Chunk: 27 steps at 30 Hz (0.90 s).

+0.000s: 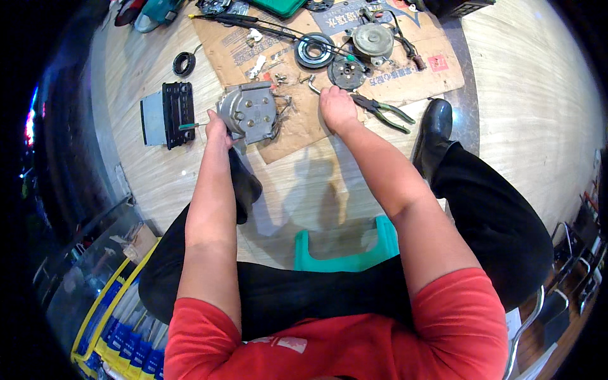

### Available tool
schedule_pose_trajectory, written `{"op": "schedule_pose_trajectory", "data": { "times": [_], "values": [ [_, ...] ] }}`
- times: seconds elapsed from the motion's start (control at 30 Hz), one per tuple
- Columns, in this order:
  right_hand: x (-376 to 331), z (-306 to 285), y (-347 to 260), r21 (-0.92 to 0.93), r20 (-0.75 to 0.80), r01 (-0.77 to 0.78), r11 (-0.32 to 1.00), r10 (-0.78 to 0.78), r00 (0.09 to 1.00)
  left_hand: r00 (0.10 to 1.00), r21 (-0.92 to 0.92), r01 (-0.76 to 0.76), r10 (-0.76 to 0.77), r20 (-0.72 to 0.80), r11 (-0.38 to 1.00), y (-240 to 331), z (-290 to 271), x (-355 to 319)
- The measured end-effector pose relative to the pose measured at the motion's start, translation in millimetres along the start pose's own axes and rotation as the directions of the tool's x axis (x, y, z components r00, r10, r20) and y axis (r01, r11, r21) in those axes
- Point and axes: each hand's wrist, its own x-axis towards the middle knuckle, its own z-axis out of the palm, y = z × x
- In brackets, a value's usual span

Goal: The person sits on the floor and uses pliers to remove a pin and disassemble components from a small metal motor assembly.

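Observation:
On the floor at the left edge of a flattened cardboard sheet (pixel 288 142) stands a grey cast-metal compressor (pixel 252 111) with several bolts in its face. My left hand (pixel 218 131) grips its lower left side, the fingers partly hidden. A thin tool with a green end (pixel 188 126) sticks out left from that hand; whether the hand holds it too, I cannot tell. Over the cardboard, my right hand (pixel 338 109) is closed around a bent metal hex key (pixel 313 84), whose short end shows past the fingers. Just right of that hand lie green-handled pliers (pixel 384 113).
Past my right hand lie a ring-shaped pulley (pixel 315 50), a dark round plate (pixel 348 73), a round grey motor-like part (pixel 372 42) and black cables (pixel 272 26). A black car-radio-like unit (pixel 178 114) and a black ring (pixel 183 64) are at left. A green stool (pixel 345 261) is below me.

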Motion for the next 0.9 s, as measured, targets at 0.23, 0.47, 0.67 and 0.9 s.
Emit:
{"op": "schedule_pose_trajectory", "data": {
  "times": [0.23,0.47,0.67,0.9],
  "values": [
    [-21,-5,-6,0.345,-0.01,-0.182,0.921,0.197,0.98,0.975,-0.009,-0.14,0.136,-0.177,0.99,-10,4,-1],
    [-47,-10,-3,0.513,0.076,-0.272,0.814,0.272,0.959,0.744,0.433,-0.492,0.623,-0.241,0.755,-39,52,-37],
    [-46,8,-24,0.744,0.145,-0.299,0.598,0.292,0.945,0.757,0.441,-0.473,0.608,-0.24,0.763,-33,64,-62],
    [-62,-13,-70,0.868,0.408,-0.446,0.219,0.197,0.891,0.702,0.542,-0.527,0.695,-0.156,0.654,-42,43,-24]
  ]
}}
